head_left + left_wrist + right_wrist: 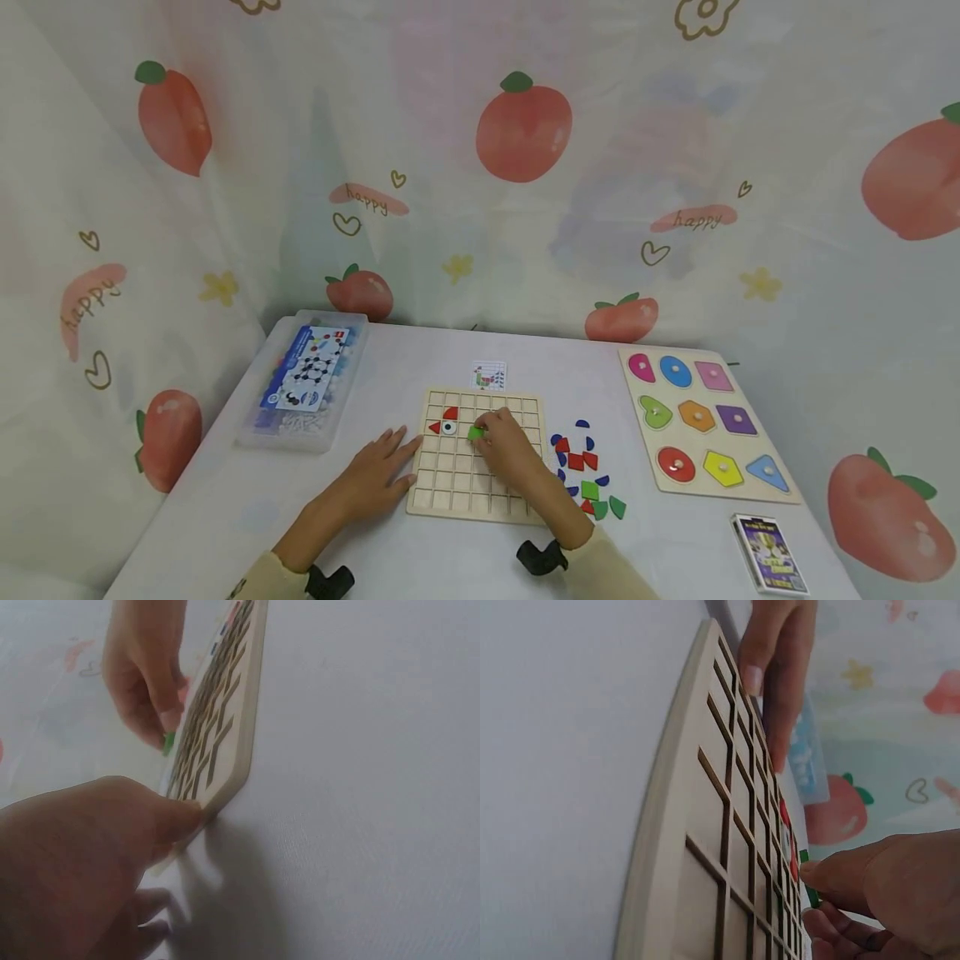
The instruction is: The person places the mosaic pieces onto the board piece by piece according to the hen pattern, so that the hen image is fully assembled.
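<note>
My right hand point(507, 450) pinches a small green piece point(476, 433) between thumb and fingers, over the upper middle of a wooden grid board point(442, 481). That green piece point(814, 894) looks thin and flat in the right wrist view; its full shape is hidden by the fingers. Against the board's left edge rests my left hand point(375, 471), fingers spread and thumb touching the rim. Toward the board's upper left lie a red piece with a curved side point(451, 412), a red triangle point(435, 427) and a white square with an eye-like circle point(449, 427).
Right of the board lie loose blue half-rounds point(582, 423), red pieces point(575, 461) and green pieces point(590, 490). A picture card point(489, 375) lies behind the board. A clear plastic case point(303, 383) stands left; a shape puzzle point(723, 483) and card box point(769, 554) lie right.
</note>
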### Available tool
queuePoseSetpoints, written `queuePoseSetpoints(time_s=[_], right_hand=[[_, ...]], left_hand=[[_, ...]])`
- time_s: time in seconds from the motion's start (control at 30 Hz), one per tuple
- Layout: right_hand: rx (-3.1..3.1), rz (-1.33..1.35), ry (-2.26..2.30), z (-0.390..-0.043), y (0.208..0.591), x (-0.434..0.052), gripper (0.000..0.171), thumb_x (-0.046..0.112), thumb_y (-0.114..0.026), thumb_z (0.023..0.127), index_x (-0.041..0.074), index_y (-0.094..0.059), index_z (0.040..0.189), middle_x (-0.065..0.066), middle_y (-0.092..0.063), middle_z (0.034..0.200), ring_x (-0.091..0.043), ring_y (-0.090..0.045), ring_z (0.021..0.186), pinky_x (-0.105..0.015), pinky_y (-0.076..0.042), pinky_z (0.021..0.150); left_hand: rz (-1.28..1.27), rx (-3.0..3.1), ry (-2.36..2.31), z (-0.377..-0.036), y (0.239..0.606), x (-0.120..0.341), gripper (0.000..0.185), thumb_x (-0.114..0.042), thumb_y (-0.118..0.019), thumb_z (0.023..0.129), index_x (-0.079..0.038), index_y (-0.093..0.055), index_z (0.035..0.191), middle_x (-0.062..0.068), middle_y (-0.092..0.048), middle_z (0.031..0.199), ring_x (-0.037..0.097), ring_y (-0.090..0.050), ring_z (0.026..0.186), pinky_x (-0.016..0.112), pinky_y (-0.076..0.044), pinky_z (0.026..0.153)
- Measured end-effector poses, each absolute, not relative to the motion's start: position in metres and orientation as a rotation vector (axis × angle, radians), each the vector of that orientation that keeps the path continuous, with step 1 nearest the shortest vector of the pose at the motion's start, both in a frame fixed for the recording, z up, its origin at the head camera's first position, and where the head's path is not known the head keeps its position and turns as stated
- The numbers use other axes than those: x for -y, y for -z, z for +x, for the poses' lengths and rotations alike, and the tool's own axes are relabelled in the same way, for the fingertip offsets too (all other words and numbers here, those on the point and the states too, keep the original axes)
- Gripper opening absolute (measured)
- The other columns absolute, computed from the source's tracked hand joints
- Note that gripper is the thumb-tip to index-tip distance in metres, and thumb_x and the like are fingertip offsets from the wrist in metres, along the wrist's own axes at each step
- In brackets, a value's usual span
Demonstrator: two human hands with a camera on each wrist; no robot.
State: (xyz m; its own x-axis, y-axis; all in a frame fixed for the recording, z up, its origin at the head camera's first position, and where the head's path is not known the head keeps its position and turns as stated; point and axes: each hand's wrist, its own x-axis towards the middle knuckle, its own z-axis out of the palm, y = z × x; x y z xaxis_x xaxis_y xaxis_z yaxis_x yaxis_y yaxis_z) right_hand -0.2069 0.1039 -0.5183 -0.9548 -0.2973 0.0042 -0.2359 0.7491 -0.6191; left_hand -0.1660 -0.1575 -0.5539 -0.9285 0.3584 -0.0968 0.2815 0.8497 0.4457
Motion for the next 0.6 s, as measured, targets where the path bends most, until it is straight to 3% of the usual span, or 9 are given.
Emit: queuePoseSetpoints(time_s=[0.1, 0.3, 0.6], right_hand=[[-2.831, -0.509, 0.999, -0.204, 0.521, -0.090, 0.024, 0.008, -0.070, 0.101, 0.002, -0.067, 0.124, -0.011, -0.060, 0.118, -0.022, -0.066, 0.107, -0.041, -0.059, 0.095], [-2.845, -0.576, 0.982, -0.203, 0.532, -0.075, 0.015, 0.006, -0.069, 0.100, 0.005, -0.069, 0.115, -0.005, -0.058, 0.109, -0.013, -0.056, 0.089, -0.029, -0.055, 0.081], [-2.846, -0.650, 0.950, -0.202, 0.531, -0.067, 0.009, 0.004, -0.069, 0.099, 0.006, -0.073, 0.107, -0.002, -0.061, 0.106, -0.012, -0.055, 0.089, -0.028, -0.054, 0.080]], left_hand=[[0.500, -2.855, -0.643, -0.167, 0.554, 0.157, 0.063, -0.038, -0.061, 0.106, -0.020, -0.043, 0.163, 0.013, -0.032, 0.172, 0.039, -0.025, 0.160, 0.061, -0.026, 0.127], [0.506, -2.857, -0.632, -0.167, 0.556, 0.158, 0.063, -0.040, -0.060, 0.106, -0.022, -0.042, 0.164, 0.012, -0.031, 0.173, 0.038, -0.024, 0.161, 0.060, -0.026, 0.127], [0.518, -2.864, -0.626, -0.167, 0.556, 0.159, 0.063, -0.040, -0.060, 0.106, -0.021, -0.042, 0.164, 0.013, -0.032, 0.172, 0.040, -0.025, 0.160, 0.061, -0.027, 0.127]])
